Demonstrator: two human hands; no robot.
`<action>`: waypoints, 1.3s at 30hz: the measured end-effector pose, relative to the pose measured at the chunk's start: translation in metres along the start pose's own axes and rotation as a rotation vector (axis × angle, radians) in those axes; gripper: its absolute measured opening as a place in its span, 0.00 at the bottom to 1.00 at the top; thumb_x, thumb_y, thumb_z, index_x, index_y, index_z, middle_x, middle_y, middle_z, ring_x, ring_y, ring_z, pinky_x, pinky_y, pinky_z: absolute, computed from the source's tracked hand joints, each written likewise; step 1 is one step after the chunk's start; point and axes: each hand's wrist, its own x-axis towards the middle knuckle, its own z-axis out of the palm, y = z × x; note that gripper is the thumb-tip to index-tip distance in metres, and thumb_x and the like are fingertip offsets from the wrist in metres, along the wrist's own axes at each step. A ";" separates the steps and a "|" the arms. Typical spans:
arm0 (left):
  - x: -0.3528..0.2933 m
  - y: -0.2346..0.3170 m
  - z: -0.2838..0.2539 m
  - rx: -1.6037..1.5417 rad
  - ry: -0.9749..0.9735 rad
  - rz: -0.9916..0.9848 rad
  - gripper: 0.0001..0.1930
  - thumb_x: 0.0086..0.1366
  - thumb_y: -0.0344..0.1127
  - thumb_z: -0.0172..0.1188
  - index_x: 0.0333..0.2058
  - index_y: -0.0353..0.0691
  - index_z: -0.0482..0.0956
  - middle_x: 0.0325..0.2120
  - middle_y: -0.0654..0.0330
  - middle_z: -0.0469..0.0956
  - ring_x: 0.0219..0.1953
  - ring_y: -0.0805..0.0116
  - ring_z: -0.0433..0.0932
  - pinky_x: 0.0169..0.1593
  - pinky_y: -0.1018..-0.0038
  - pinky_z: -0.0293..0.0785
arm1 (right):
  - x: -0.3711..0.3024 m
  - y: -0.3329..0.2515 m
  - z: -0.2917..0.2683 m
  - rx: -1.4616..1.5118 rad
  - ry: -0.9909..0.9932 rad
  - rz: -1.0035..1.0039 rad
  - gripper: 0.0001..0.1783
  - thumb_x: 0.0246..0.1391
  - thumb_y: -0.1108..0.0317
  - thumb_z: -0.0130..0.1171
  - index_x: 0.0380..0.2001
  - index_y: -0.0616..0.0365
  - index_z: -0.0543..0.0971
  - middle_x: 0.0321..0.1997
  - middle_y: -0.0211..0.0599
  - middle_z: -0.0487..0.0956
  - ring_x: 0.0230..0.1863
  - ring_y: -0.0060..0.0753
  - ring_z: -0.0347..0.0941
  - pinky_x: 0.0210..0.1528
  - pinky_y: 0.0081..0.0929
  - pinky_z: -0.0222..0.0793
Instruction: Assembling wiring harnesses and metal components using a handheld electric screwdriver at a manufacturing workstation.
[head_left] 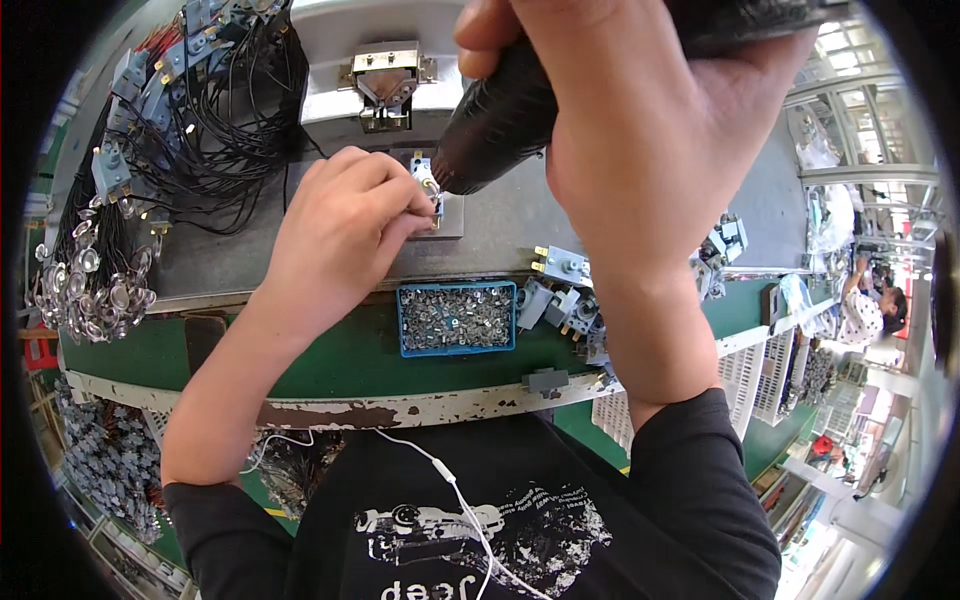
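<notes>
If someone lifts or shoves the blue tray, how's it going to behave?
The blue tray is probably heavy for its size, since small metal parts cover its floor. Those look loose and the top is open, so tilting would likely shift or spill them. Its wide rectangular base suggests it would slide rather than tip when pushed.

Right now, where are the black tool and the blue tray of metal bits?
Black tool (503, 117): head view, on its thick dark barrel.
Blue tray (458, 351): head view, on its near wall.
</notes>
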 end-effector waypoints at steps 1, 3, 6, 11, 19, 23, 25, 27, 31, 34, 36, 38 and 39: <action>0.001 -0.001 0.001 -0.011 -0.002 -0.011 0.07 0.57 0.31 0.70 0.33 0.41 0.80 0.34 0.63 0.80 0.42 0.58 0.78 0.47 0.61 0.71 | -0.001 -0.002 0.000 -0.004 -0.006 0.008 0.26 0.55 0.83 0.68 0.55 0.65 0.70 0.39 0.39 0.82 0.33 0.25 0.80 0.33 0.24 0.79; 0.002 -0.001 0.002 -0.018 -0.012 -0.049 0.09 0.58 0.32 0.70 0.35 0.41 0.79 0.34 0.62 0.79 0.42 0.57 0.78 0.48 0.61 0.71 | -0.003 -0.004 0.004 0.000 -0.022 0.025 0.25 0.55 0.83 0.68 0.54 0.65 0.71 0.38 0.39 0.82 0.33 0.25 0.80 0.33 0.24 0.79; 0.003 0.001 0.001 -0.037 -0.022 -0.097 0.13 0.58 0.33 0.71 0.38 0.41 0.76 0.33 0.61 0.79 0.42 0.56 0.77 0.48 0.60 0.72 | -0.002 -0.004 0.008 0.000 -0.042 0.049 0.24 0.55 0.83 0.68 0.54 0.65 0.72 0.38 0.39 0.82 0.32 0.25 0.80 0.33 0.24 0.79; 0.002 -0.001 0.004 -0.058 -0.027 -0.108 0.16 0.58 0.33 0.71 0.41 0.42 0.74 0.33 0.60 0.79 0.42 0.56 0.77 0.48 0.61 0.72 | 0.004 -0.002 0.010 -0.004 -0.072 0.088 0.23 0.55 0.83 0.68 0.52 0.66 0.73 0.37 0.39 0.82 0.32 0.25 0.80 0.33 0.24 0.79; 0.002 0.000 0.004 -0.042 -0.031 -0.097 0.18 0.58 0.33 0.70 0.44 0.42 0.73 0.33 0.61 0.79 0.42 0.56 0.77 0.47 0.60 0.71 | 0.002 -0.013 0.007 -0.014 -0.119 0.155 0.21 0.55 0.83 0.68 0.50 0.66 0.75 0.36 0.39 0.83 0.31 0.25 0.80 0.33 0.24 0.80; 0.001 -0.001 0.006 -0.056 -0.023 -0.104 0.18 0.59 0.33 0.70 0.45 0.43 0.73 0.33 0.61 0.78 0.42 0.56 0.77 0.47 0.60 0.71 | 0.001 -0.015 0.008 -0.018 -0.139 0.189 0.20 0.54 0.83 0.69 0.49 0.66 0.75 0.36 0.39 0.83 0.31 0.25 0.80 0.33 0.24 0.80; 0.001 -0.001 0.005 -0.036 -0.025 -0.102 0.18 0.59 0.33 0.70 0.46 0.43 0.74 0.33 0.61 0.78 0.41 0.56 0.77 0.47 0.60 0.71 | 0.001 -0.016 0.010 -0.022 -0.148 0.206 0.19 0.54 0.83 0.69 0.49 0.67 0.76 0.35 0.39 0.83 0.31 0.25 0.80 0.33 0.24 0.80; 0.001 -0.001 0.004 -0.039 -0.025 -0.105 0.18 0.59 0.33 0.70 0.46 0.43 0.74 0.33 0.61 0.78 0.41 0.56 0.77 0.47 0.60 0.71 | 0.002 -0.018 0.008 -0.027 -0.155 0.223 0.18 0.54 0.83 0.69 0.48 0.67 0.76 0.35 0.39 0.83 0.31 0.25 0.80 0.33 0.24 0.80; 0.001 0.001 0.003 -0.054 -0.057 -0.148 0.18 0.59 0.33 0.70 0.47 0.43 0.74 0.32 0.61 0.78 0.41 0.56 0.77 0.46 0.60 0.71 | 0.004 -0.018 0.009 -0.035 -0.171 0.255 0.17 0.54 0.82 0.69 0.47 0.67 0.77 0.35 0.38 0.83 0.30 0.24 0.80 0.33 0.24 0.80; 0.002 0.002 0.002 -0.080 -0.079 -0.151 0.19 0.60 0.33 0.70 0.48 0.42 0.75 0.36 0.58 0.78 0.43 0.55 0.77 0.49 0.60 0.72 | 0.005 -0.019 0.007 -0.043 -0.181 0.279 0.16 0.54 0.82 0.69 0.46 0.67 0.78 0.34 0.38 0.83 0.30 0.24 0.80 0.33 0.24 0.80; 0.001 0.001 0.004 -0.049 -0.045 -0.121 0.20 0.60 0.33 0.70 0.49 0.41 0.75 0.40 0.56 0.77 0.46 0.53 0.78 0.51 0.59 0.73 | 0.004 -0.019 0.006 -0.050 -0.186 0.298 0.16 0.54 0.82 0.69 0.46 0.67 0.78 0.34 0.38 0.83 0.30 0.24 0.80 0.33 0.24 0.80; 0.000 0.000 0.004 -0.020 -0.014 -0.091 0.20 0.61 0.34 0.69 0.50 0.39 0.75 0.44 0.55 0.77 0.49 0.52 0.78 0.53 0.59 0.74 | 0.009 -0.014 0.011 0.091 -0.198 0.259 0.10 0.53 0.82 0.69 0.38 0.67 0.80 0.31 0.38 0.84 0.29 0.25 0.81 0.33 0.24 0.80; 0.000 0.001 0.002 -0.034 -0.091 -0.136 0.21 0.61 0.34 0.69 0.51 0.38 0.75 0.48 0.55 0.76 0.51 0.51 0.77 0.54 0.59 0.75 | 0.011 -0.013 0.013 0.233 -0.209 0.217 0.05 0.53 0.82 0.70 0.31 0.67 0.82 0.28 0.37 0.84 0.28 0.25 0.82 0.33 0.23 0.81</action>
